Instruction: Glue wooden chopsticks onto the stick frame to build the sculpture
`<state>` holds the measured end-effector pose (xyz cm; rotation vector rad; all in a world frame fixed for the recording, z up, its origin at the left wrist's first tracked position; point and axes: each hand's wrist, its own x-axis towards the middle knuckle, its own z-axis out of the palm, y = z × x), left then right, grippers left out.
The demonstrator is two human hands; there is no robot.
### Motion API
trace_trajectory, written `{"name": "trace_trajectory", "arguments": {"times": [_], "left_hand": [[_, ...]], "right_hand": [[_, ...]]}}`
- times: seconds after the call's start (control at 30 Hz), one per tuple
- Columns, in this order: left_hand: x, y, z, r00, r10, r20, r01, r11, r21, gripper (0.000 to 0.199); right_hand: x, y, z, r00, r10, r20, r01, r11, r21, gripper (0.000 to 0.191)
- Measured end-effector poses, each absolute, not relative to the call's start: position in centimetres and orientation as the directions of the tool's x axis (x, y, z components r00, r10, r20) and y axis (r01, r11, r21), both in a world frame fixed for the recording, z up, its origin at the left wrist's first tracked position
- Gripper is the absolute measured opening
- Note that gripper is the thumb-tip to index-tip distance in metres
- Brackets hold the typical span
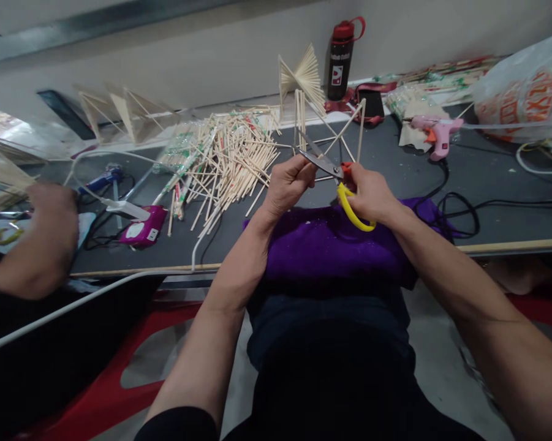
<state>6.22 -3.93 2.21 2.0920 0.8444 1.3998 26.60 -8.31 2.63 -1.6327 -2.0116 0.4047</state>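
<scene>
My right hand (371, 191) grips a pair of scissors (324, 162) with red and yellow handles, their blades apart and pointing left. Closed in a pinch beside the blades is my left hand (288, 187); what lies between its fingers is hidden. Just beyond my hands, several thin wooden sticks (300, 113) stand upright, and others cross in a loose frame (349, 125). Under my wrists a purple cloth (331, 245) covers my lap and the table edge.
Left of my hands is a heap of wooden sticks (243, 153). A twisted stick model (302, 79) and a bottle (340, 58) stand behind. A pink glue gun (436, 131) with a trailing cord lies right. A co-worker's hand (50, 214) is at the left, near a magenta box (144, 228).
</scene>
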Motion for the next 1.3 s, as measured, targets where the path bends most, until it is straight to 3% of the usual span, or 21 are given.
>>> {"name": "trace_trajectory", "arguments": {"times": [0.37, 0.67, 0.97, 1.17, 1.3], "left_hand": [[6.22, -3.85, 2.15, 0.294, 0.723, 0.625, 0.247, -0.689, 0.682, 0.053], [5.92, -3.86, 1.87, 0.323, 0.759, 0.565, 0.188, -0.636, 0.748, 0.047], [6.24, -3.05, 1.61, 0.3, 0.808, 0.507, -0.058, -0.515, 0.855, 0.037], [6.24, -3.35, 1.76, 0.266, 0.802, 0.535, -0.012, -0.552, 0.834, 0.033], [6.18, -3.63, 2.0, 0.265, 0.809, 0.525, 0.001, -0.544, 0.839, 0.033]], "right_hand": [[26.69, -8.04, 2.24, -0.147, 0.966, 0.214, 0.796, 0.244, -0.554, 0.028], [26.63, -7.93, 2.13, -0.143, 0.972, 0.186, 0.821, 0.222, -0.526, 0.031], [26.25, -8.08, 2.65, -0.134, 0.977, 0.168, 0.825, 0.204, -0.527, 0.043], [26.27, -8.29, 2.82, -0.148, 0.982, 0.113, 0.838, 0.185, -0.514, 0.046], [26.45, -8.4, 2.72, -0.176, 0.97, 0.165, 0.815, 0.238, -0.528, 0.051]]}}
